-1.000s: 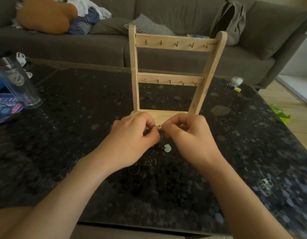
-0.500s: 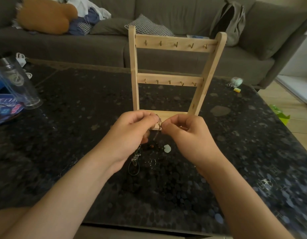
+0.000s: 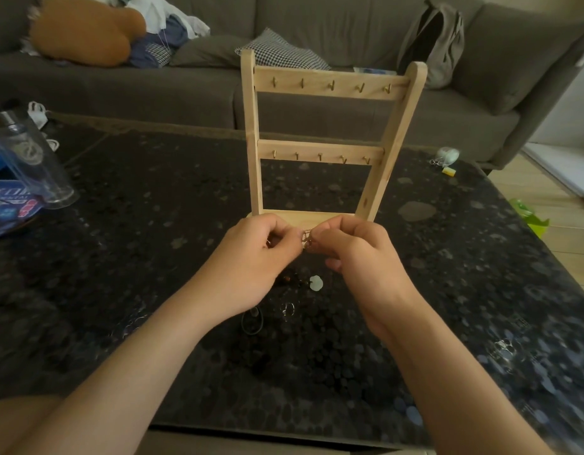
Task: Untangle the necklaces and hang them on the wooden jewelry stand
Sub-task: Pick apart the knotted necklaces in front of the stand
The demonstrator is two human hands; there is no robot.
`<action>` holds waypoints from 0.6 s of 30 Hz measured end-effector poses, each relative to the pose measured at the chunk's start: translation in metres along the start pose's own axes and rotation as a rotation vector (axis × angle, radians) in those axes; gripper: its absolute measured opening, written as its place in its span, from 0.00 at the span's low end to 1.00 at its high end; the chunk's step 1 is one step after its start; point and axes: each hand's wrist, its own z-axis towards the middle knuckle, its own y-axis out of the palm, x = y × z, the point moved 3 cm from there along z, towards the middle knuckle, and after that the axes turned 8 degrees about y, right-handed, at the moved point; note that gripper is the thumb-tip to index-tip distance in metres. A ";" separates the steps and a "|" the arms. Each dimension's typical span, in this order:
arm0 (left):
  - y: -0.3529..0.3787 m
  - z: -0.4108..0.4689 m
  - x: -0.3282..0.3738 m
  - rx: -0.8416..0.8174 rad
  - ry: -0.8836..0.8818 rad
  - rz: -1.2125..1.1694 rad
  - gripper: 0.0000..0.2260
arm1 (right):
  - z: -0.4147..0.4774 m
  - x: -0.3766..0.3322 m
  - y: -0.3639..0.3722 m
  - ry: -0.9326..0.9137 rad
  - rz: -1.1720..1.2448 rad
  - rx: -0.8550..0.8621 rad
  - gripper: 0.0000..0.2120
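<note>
Both hands, left (image 3: 251, 257) and right (image 3: 359, 254), pinch necklace tangle (image 3: 306, 237) between grips.

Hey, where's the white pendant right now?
Head view: the white pendant lies on the table near the centre, just below the left hand and right hand, right of the dark beads.

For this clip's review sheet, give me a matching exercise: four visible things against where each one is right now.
Things:
1. wooden jewelry stand
2. tangled chain
3. clear tumbler
4. grey backpack

Places:
A. on the sofa
B. pinched between the left hand and right hand
C. upright just beyond both hands
D. at the left side of the table

Pairs: 1-C, 2-B, 3-D, 4-A
</note>
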 end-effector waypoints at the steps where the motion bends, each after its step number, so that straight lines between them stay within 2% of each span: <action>1: -0.001 0.000 0.000 0.014 0.014 0.013 0.09 | 0.000 0.001 0.001 -0.005 -0.011 -0.003 0.07; 7: -0.007 0.002 -0.003 0.046 0.017 0.121 0.07 | -0.001 0.001 0.004 -0.058 -0.054 0.007 0.06; 13: -0.006 0.000 -0.001 -0.037 -0.030 0.180 0.10 | -0.003 0.001 0.009 -0.231 -0.225 0.056 0.07; 18: -0.008 -0.001 -0.001 -0.059 -0.002 0.264 0.14 | -0.002 0.006 0.012 -0.192 -0.217 -0.001 0.07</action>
